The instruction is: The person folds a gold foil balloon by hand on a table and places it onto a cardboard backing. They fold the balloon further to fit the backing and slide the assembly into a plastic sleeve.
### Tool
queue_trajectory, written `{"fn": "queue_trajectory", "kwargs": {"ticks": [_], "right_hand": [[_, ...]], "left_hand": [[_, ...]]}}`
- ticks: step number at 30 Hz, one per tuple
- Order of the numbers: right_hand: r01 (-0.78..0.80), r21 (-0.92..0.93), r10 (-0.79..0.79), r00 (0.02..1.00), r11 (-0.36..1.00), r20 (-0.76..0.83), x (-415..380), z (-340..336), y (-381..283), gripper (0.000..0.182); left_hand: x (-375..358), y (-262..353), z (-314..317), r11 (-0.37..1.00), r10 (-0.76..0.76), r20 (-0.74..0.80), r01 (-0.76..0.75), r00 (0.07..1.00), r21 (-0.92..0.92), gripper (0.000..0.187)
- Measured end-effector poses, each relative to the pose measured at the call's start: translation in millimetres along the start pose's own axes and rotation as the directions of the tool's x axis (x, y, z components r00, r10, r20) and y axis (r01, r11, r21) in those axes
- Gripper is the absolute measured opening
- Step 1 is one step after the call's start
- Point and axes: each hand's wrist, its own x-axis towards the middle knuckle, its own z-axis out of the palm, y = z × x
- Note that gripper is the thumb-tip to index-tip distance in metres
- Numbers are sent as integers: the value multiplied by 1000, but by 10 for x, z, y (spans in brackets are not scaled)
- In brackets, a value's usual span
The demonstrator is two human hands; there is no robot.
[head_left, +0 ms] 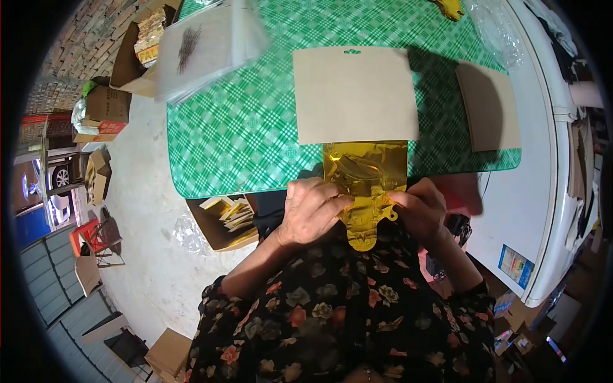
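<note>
A shiny gold foil piece hangs over the near edge of the green checked table. Its upper end meets the lower edge of a beige card with a small cut-out at the top. My left hand pinches the foil's left side. On the right side, near a small ring-shaped tab, the fingers of my right hand are closed on the foil. The foil's rounded lower end sticks out below my hands.
Clear plastic sleeves lie at the table's upper left, another beige card at the right. A gold object is at the top edge. An open carton sits below the table's left front; a white appliance stands right.
</note>
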Motion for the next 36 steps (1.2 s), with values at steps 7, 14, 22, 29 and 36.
{"fn": "queue_trajectory", "kwargs": {"ticks": [7, 14, 22, 29, 36], "right_hand": [[-131, 95, 128, 991, 987, 45, 11, -6, -36, 25], [-131, -16, 132, 974, 991, 186, 85, -170, -63, 38], [-57, -346, 89, 993, 937, 77, 641, -243, 103, 52], [4, -421, 137, 942, 907, 305, 630, -162, 181, 57], [23, -392, 103, 949, 920, 297, 559, -182, 171, 57]], "left_hand": [[85, -22, -60, 1000, 0, 49, -1, 999, 6, 44], [135, -50, -86, 1000, 4, 86, -7, 996, 26, 42], [151, -54, -62, 998, 22, 97, -28, 995, 54, 40], [159, -64, -33, 998, 26, 85, -30, 996, 51, 39], [186, -42, -41, 998, 11, 87, -16, 996, 53, 34]]}}
